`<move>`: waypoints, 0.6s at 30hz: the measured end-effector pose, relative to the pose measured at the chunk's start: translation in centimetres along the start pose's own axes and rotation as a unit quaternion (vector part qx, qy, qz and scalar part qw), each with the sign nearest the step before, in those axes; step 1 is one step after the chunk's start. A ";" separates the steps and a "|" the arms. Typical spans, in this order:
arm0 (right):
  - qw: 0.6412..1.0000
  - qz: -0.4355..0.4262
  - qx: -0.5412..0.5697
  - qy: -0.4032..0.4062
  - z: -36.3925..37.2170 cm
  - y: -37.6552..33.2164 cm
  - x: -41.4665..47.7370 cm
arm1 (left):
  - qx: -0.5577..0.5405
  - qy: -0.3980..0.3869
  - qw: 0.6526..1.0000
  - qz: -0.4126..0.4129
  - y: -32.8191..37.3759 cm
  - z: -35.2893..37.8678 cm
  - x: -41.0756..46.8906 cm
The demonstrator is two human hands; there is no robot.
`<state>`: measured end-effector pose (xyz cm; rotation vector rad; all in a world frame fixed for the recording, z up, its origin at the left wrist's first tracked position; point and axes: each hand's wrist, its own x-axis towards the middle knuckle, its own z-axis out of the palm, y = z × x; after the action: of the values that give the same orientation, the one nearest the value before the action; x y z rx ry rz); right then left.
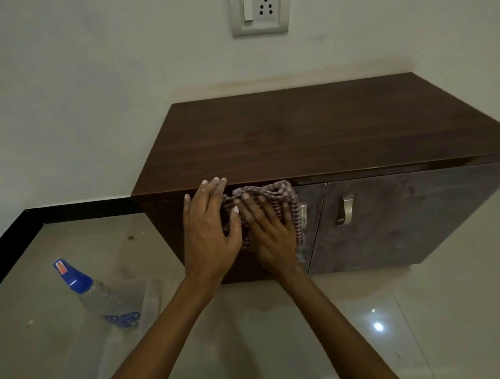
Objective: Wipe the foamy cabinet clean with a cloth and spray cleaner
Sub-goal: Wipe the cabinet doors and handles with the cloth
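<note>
Low dark-brown cabinet (312,136) set against a pale wall (84,96), on a glossy tiled floor (276,330). On its left front door, just under the top edge, a checked cloth (274,194), bunched up and flat against the panel. Presses it there with the right hand (268,234): grip spread, fingers straight and fanned over the fabric, none curled round it. Rests the left hand (208,236) just beside it on the left, fingers straight and close together, tips up at the cabinet's top front edge, thumb stretched toward the cloth (touching its edge or just short of it, cannot tell). Grip spread here too, pinching nothing. Two metal pulls on the doors: the left handle (303,215) half hidden behind the cloth's right edge, the right handle (344,211) in plain view on the other door. Down on the floor to the left, apart from both hands, a clear bottle (99,296) with a blue top and a red label, next to a crumpled sheet of clear plastic (150,300); standing or lying, cannot tell. Black skirting (73,206) along the foot of the wall at left. High on the wall above the cabinet, a switch and socket plate (259,11).
</note>
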<state>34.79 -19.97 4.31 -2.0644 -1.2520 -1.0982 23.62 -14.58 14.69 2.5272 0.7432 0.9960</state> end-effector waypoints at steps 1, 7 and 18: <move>0.998 0.066 0.013 0.020 -0.7 0.4 0.0 | 0.000 0.003 1.000 -0.001 0.0 0.0 0.0; 0.999 -0.012 0.024 0.024 -0.5 -1.3 1.4 | -0.005 0.002 1.000 -0.004 0.3 0.2 -0.1; 0.997 0.038 0.042 0.052 -1.5 -0.8 3.3 | -0.015 0.007 1.000 -0.018 0.4 0.0 0.2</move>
<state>34.38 -19.10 7.91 -1.9513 -1.1399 -1.0844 23.84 -14.77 14.97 2.4747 0.7676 1.0062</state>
